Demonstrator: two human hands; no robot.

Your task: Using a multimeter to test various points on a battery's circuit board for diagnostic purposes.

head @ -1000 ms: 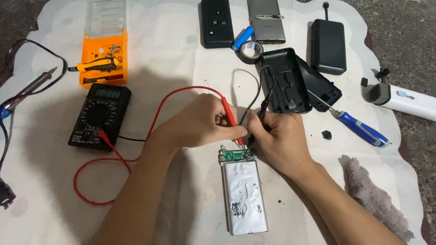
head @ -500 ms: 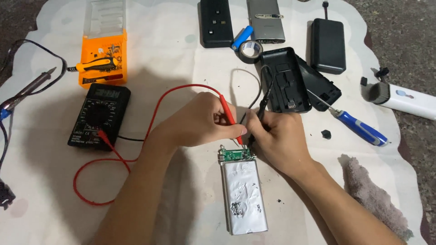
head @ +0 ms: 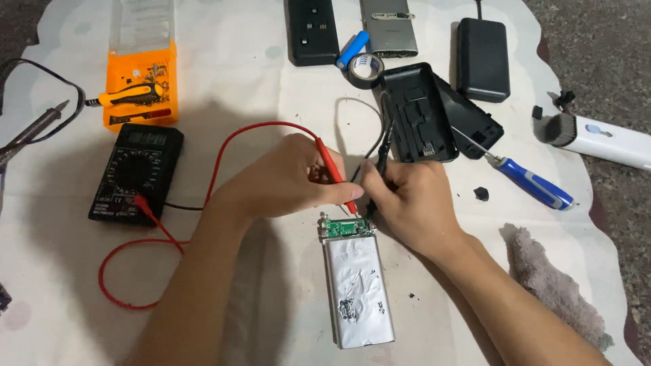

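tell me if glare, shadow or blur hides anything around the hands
Head view: sharp, evenly lit; soft glare on the silver foil battery pouch; left hand casts a shadow over the white cloth; the small green circuit board stays clear.

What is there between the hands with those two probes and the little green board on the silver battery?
Nothing visible. The left hand holds the red probe and the right hand the black probe; both tips reach the green board atop the silver battery.

black probe (head: 380, 159) tip hidden behind right hand (head: 407, 207); soldering iron (head: 30, 132) cut off at left edge.
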